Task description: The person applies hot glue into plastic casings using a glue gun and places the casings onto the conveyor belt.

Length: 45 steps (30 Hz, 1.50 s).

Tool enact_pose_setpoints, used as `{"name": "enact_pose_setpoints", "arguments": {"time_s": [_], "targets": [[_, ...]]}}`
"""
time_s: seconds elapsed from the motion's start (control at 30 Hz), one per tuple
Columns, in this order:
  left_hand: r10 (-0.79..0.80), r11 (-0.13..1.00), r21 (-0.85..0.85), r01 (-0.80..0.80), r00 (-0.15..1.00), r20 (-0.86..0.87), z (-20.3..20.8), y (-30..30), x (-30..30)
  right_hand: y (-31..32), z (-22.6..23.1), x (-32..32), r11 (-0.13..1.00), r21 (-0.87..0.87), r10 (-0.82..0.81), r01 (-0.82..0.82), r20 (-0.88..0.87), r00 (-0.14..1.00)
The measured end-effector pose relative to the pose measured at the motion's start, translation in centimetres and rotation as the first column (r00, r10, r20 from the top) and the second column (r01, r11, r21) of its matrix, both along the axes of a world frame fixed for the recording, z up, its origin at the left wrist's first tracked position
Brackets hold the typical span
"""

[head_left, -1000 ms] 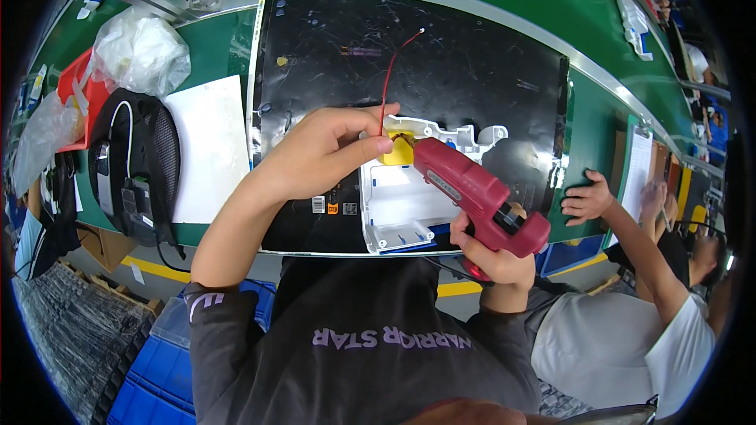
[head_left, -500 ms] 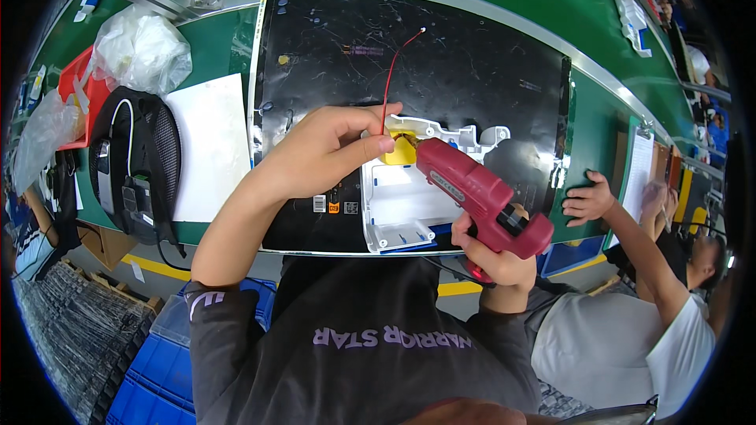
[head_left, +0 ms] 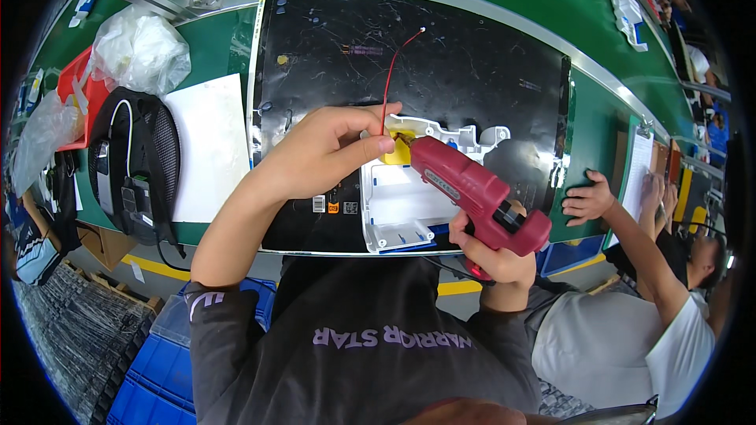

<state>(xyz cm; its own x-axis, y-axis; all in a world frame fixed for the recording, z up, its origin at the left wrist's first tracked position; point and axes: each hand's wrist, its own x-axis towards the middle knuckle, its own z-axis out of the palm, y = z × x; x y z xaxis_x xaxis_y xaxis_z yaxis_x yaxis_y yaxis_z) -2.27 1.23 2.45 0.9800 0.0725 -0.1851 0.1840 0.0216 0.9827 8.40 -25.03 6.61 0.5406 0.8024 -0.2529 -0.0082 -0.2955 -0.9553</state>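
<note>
My right hand [head_left: 498,258] is wrapped round the grip of a dark red hot glue gun [head_left: 465,181]. Its nozzle points up and left, at a yellow piece [head_left: 396,154] in the upper left part of a white plastic housing [head_left: 402,203]. Whether the tip touches the yellow piece, I cannot tell. My left hand [head_left: 335,145] lies at the housing's upper left edge, thumb and forefinger pinched on a thin red wire [head_left: 387,83]. From the fingers the wire runs up and bends right to a small white connector [head_left: 422,30]. The wire's lower end is hidden.
Under the housing lies a black mat [head_left: 315,71] on a green table. Left of it are white paper [head_left: 209,149], a black mesh bag [head_left: 138,165], a red bin [head_left: 94,102] and clear plastic bags [head_left: 142,47]. A co-worker's hand [head_left: 587,198] rests at the table's right side.
The glue gun's nozzle has shifted slightly left over the yellow piece. My left hand and the wire stay in place.
</note>
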Motion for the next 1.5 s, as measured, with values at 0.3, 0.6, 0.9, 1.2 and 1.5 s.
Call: {"name": "enact_pose_setpoints", "arguments": {"time_s": [0.3,0.6,0.9,1.2,1.5], "targets": [[0.007,1.000,0.003,-0.007,1.000,0.017,0.00,-0.03,0.03,-0.05,-0.06,0.16,1.000,-0.011,0.014,-0.015,-0.009,1.000],[0.013,1.000,-0.001,-0.013,1.000,0.005,-0.01,-0.09,-0.04,-0.25,0.09,-0.05,0.999,-0.040,-0.008,0.008,-0.015,1.000],[0.016,1.000,-0.007,-0.016,1.000,-0.002,0.05,-0.08,0.02,-0.40,0.29,-0.07,0.999,-0.020,-0.038,0.037,-0.055,0.998],[-0.049,0.999,-0.018,0.047,0.993,-0.109,0.65,0.36,0.13,-0.53,0.43,0.07,0.999,-0.042,-0.019,0.019,0.000,1.000],[0.077,0.996,-0.044,-0.080,0.994,-0.081,0.62,-0.30,0.35,-0.61,0.57,-0.20,1.000,-0.014,-0.028,0.028,0.028,0.999]]}}
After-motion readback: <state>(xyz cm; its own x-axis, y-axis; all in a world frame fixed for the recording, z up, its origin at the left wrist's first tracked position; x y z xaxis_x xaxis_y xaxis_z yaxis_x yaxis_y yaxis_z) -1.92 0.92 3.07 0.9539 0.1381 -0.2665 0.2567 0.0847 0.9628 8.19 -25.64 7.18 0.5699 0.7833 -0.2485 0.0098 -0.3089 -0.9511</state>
